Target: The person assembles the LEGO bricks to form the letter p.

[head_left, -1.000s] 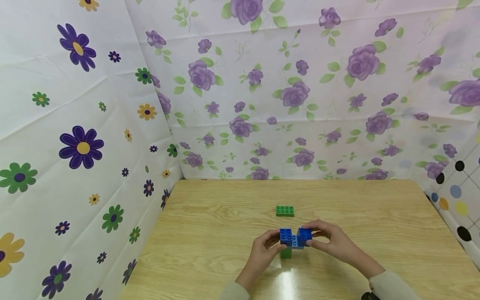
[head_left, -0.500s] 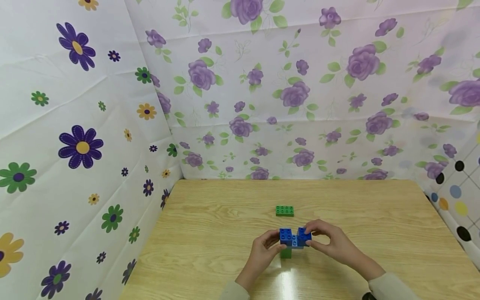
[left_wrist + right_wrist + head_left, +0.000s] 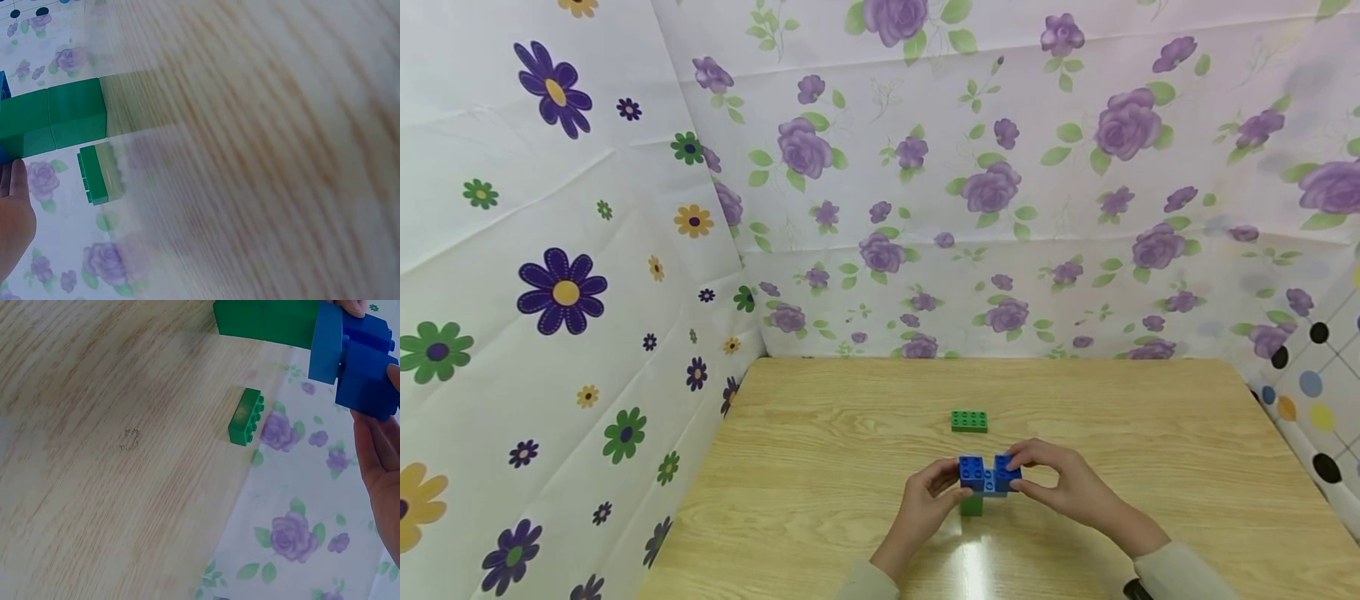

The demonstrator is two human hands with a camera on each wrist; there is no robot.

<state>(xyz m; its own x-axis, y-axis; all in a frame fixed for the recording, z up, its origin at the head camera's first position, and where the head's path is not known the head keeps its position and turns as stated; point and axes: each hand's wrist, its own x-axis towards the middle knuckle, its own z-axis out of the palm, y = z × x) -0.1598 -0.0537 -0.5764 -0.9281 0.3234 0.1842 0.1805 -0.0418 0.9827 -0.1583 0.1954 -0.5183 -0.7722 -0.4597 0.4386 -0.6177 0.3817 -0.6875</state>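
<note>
Two stacked green bricks (image 3: 50, 119) stand upright on the table, with a lighter blue brick (image 3: 990, 482) lying across their top. On its left end sits a dark blue brick (image 3: 972, 473), which my left hand (image 3: 923, 502) pinches between thumb and fingers. A second dark blue brick (image 3: 367, 381) is at the right end, overhanging a little, and my right hand (image 3: 1067, 483) grips it front and back. Whether this brick is fully pressed down, I cannot tell. Left fingertips (image 3: 19, 178) show beside the stack in the left wrist view.
A loose green brick (image 3: 969, 422), studs up, lies on the wooden table (image 3: 820, 467) behind the stack. Flowered cloth (image 3: 940, 208) hangs behind the table, with another patterned cloth (image 3: 617, 358) along the left side.
The dark blue brick in my right hand has turned slightly straighter and shifted a touch left. My left hand keeps its place on the other one.
</note>
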